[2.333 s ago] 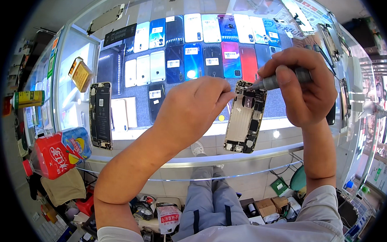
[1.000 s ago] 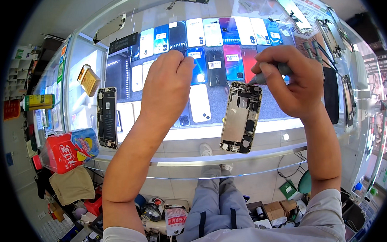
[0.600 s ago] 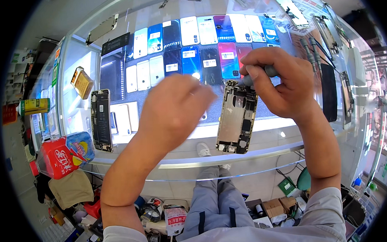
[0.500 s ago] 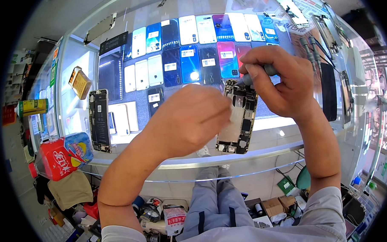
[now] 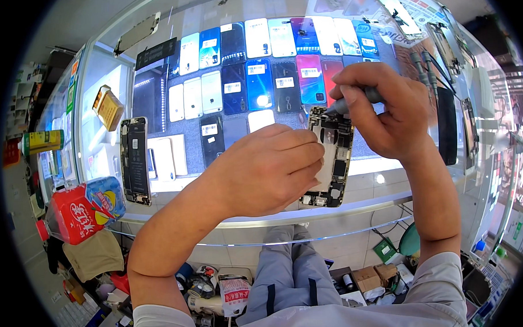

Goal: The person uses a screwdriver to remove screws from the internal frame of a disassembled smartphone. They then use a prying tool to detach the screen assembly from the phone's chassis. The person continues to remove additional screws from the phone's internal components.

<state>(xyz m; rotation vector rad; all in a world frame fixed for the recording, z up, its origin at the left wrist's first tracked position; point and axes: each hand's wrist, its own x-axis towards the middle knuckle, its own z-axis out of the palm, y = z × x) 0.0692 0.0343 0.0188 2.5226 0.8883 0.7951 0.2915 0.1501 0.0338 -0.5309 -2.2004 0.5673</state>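
An opened phone (image 5: 333, 161) lies on the glass counter in front of me, its metal inner frame and dark circuit boards bare. My left hand (image 5: 267, 172) is closed at the phone's left edge, fingertips over that side and the thumb hidden. In my right hand (image 5: 389, 110) is a grey screwdriver (image 5: 341, 106), pinched between thumb and fingers and slanting down to the left. Its tip meets the upper end of the phone; any screw there is too small to see. Left of my left forearm rests another opened phone (image 5: 135, 162) with a black battery.
Beneath the glass, rows of phones (image 5: 259, 86) lie on grey cloth. A cigarette pack (image 5: 108, 108), a red-labelled drink bottle (image 5: 81, 210) and a yellow-green can (image 5: 43, 142) are at the left. Tools (image 5: 424, 71) and a black slab (image 5: 446, 125) lie at the right.
My left hand has come slightly down and right, its fingers now at the phone's edge. The phone has shifted a little right, and the screwdriver has moved slightly right with it.
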